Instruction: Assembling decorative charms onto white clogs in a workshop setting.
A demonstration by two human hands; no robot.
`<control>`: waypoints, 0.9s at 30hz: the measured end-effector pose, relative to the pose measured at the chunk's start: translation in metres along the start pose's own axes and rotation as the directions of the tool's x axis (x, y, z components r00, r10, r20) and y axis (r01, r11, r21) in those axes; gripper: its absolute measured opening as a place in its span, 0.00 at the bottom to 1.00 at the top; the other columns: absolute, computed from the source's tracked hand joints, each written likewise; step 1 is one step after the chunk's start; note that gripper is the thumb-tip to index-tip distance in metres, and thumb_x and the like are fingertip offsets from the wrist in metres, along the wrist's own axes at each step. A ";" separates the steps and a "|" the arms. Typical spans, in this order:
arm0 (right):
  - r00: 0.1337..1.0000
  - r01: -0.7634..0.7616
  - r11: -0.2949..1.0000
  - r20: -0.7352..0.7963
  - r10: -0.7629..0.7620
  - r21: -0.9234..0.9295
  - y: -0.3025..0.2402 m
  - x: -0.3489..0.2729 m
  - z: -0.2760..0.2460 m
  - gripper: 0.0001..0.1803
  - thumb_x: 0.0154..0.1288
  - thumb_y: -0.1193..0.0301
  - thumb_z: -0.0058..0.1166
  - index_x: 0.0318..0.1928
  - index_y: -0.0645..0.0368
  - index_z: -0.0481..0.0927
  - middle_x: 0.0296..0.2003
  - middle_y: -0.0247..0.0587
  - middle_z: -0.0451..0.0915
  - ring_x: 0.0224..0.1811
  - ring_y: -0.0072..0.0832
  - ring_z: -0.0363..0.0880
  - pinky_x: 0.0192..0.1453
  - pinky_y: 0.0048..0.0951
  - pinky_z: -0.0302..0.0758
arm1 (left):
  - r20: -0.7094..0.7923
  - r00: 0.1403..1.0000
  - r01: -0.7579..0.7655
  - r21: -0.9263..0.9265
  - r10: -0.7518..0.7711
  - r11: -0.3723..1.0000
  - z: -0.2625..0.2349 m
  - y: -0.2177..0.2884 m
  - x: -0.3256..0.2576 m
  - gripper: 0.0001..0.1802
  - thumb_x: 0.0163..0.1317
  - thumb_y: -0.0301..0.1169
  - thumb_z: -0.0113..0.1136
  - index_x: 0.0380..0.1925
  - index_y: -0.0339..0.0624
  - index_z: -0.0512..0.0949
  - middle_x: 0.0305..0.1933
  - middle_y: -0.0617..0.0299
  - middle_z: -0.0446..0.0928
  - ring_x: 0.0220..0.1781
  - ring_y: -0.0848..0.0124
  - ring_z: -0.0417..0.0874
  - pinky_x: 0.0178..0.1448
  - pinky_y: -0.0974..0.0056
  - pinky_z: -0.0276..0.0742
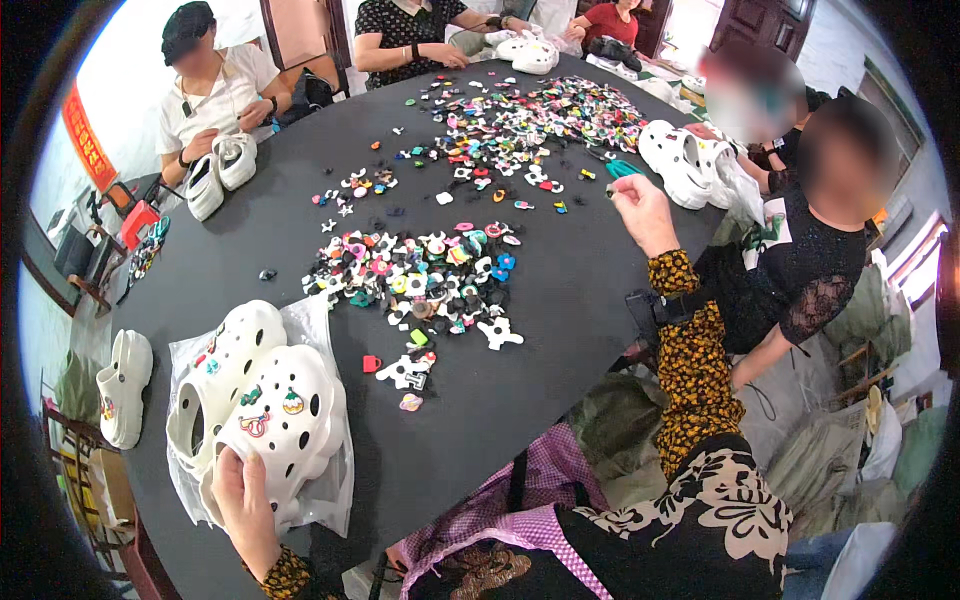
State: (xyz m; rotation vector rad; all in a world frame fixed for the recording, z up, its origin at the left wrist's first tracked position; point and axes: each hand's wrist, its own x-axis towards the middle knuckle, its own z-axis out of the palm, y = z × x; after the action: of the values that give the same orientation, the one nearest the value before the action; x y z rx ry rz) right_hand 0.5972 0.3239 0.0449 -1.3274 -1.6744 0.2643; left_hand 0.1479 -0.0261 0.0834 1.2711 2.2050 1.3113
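Note:
My left hand point(245, 500) grips the rim of a white clog point(300, 400) with holes, its thumb on the outside. Colourful shoe charms sit in some of its holes. Close beside it lies a second white clog point(243, 340), also with charms; both rest on a clear plastic bag point(340, 490). My right hand point(643, 212) is raised over the table's right side, thumb and fingers pinched on a small dark piece point(611, 194) too small to name. A teal strap-like thing point(622, 169) lies just beyond those fingers.
A pile of mixed charms point(415, 275) lies mid-table, with a larger heap point(545, 120) behind. A single white clog point(126, 388) stands at the left edge. Several people sit around the dark table point(500, 420); white clogs point(222, 175) lie before one at left, others point(680, 165) at right.

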 end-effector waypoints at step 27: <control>0.953 -0.181 0.748 -0.074 0.293 0.638 0.119 0.130 -0.129 0.17 0.54 0.79 0.51 0.46 0.60 0.74 0.32 0.36 0.76 0.34 0.26 0.75 0.36 0.31 0.74 | 0.092 0.994 0.050 0.003 -0.051 0.999 -0.009 -0.020 0.007 0.15 0.67 0.32 0.49 0.43 0.28 0.74 0.37 0.62 0.77 0.38 0.77 0.72 0.46 0.71 0.67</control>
State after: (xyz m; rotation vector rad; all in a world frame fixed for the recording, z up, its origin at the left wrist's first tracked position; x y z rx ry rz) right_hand 0.7777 0.4332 0.1030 -1.0035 -1.1109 0.7709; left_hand 0.1278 -0.0298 0.0731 1.2418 2.1601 1.2090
